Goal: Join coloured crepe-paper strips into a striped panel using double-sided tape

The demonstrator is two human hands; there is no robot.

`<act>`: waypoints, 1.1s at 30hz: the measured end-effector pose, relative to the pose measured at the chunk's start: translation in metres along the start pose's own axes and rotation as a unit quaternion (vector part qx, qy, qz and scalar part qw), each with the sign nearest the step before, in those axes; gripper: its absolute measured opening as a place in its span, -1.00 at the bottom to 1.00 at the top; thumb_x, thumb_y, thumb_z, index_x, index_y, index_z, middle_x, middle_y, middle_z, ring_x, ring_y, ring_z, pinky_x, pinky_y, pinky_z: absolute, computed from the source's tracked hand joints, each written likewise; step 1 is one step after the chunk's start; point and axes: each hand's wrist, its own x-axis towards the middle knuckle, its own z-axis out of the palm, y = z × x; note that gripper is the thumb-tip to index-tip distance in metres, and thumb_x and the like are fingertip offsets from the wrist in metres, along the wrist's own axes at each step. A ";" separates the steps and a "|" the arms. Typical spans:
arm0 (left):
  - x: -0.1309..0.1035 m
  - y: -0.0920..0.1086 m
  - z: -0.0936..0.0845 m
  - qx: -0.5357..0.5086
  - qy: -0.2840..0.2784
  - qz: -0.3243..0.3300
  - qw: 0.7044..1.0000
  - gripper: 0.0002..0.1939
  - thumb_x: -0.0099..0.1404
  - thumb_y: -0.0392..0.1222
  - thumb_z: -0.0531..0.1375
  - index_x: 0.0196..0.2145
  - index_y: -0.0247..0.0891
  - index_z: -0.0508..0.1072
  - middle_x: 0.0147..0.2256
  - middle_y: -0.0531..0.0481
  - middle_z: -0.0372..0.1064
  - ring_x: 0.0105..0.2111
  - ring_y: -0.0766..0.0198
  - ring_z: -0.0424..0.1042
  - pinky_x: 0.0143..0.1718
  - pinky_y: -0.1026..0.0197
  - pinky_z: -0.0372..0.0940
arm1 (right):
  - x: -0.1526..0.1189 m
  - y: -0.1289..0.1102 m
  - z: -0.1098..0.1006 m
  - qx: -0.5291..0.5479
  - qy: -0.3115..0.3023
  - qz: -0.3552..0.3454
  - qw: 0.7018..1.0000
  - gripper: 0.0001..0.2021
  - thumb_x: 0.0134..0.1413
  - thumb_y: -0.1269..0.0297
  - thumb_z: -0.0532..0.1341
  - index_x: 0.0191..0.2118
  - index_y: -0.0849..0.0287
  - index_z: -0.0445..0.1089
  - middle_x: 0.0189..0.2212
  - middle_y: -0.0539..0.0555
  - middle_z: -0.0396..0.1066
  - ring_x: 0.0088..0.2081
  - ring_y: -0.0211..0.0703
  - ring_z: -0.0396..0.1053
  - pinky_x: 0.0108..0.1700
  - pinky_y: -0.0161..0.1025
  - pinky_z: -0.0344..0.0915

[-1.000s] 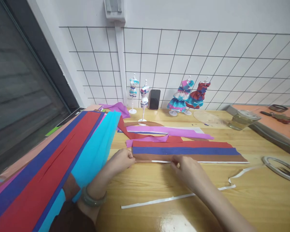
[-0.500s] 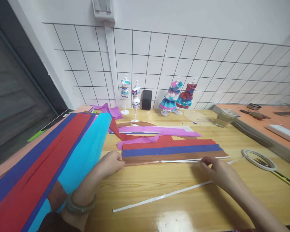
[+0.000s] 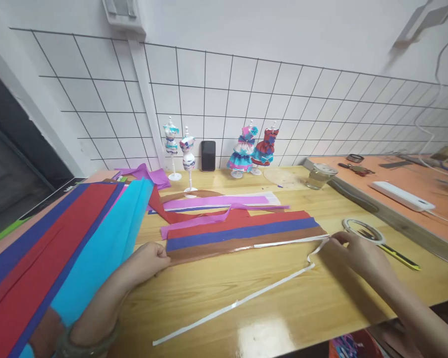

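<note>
White tape (image 3: 194,323) crosses the near table (image 3: 209,288), curling up to the right hand (image 3: 345,243), fingertips clamped on it; an uneven tug there could crease or tear the thin paper strips (image 3: 242,231). Whether the left hand (image 3: 149,258) pinches their left corner, I cannot tell. Red, blue and brown, they lie overlapped and flat mid-table, before the dress forms (image 3: 187,154)

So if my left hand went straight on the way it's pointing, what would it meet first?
Your left hand would probably meet the brown strip first, at its left end, then the blue strip; exact depth there is hard to judge.
</note>
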 end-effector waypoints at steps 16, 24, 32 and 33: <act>0.004 -0.010 0.000 0.016 -0.024 0.006 1.000 -0.81 -0.06 -0.12 0.02 -0.69 -0.23 0.12 -0.75 0.14 0.12 -0.69 0.40 0.04 -0.66 0.32 -0.13 | 0.019 0.061 0.015 0.066 0.008 0.017 0.998 -0.72 -0.04 0.10 0.06 -0.43 0.17 0.40 -0.46 0.25 0.42 -0.40 0.02 0.36 -0.36 -0.15 0.12; 0.001 -0.012 -0.003 0.037 -0.027 0.015 0.999 -0.73 -0.02 -0.04 0.05 -0.67 -0.22 0.06 -0.73 0.16 0.03 -0.67 0.39 0.00 -0.63 0.31 -0.13 | 0.028 0.046 -0.001 0.188 0.080 0.061 0.977 -0.66 -0.05 0.19 0.10 -0.15 0.27 0.30 -0.31 0.26 0.41 -0.36 -0.07 0.37 -0.38 -0.23 0.16; -0.002 -0.010 -0.007 0.019 -0.014 -0.007 1.000 -0.66 -0.06 0.08 0.14 -0.63 -0.22 0.14 -0.70 0.13 0.16 -0.65 0.37 0.07 -0.64 0.31 -0.13 | -0.025 -0.089 -0.007 0.195 0.194 -0.359 0.892 -0.83 0.08 0.28 0.05 -0.23 0.17 0.31 -0.35 0.13 0.37 -0.34 -0.17 0.33 -0.28 -0.23 0.27; -0.002 -0.011 -0.008 0.013 -0.017 -0.009 1.000 -0.65 -0.07 0.09 0.15 -0.63 -0.22 0.15 -0.70 0.13 0.16 -0.66 0.36 0.07 -0.64 0.31 -0.12 | -0.034 -0.104 -0.004 0.164 0.149 -0.442 0.869 -0.83 0.10 0.33 0.03 -0.22 0.15 0.32 -0.31 0.15 0.37 -0.27 -0.15 0.32 -0.23 -0.21 0.26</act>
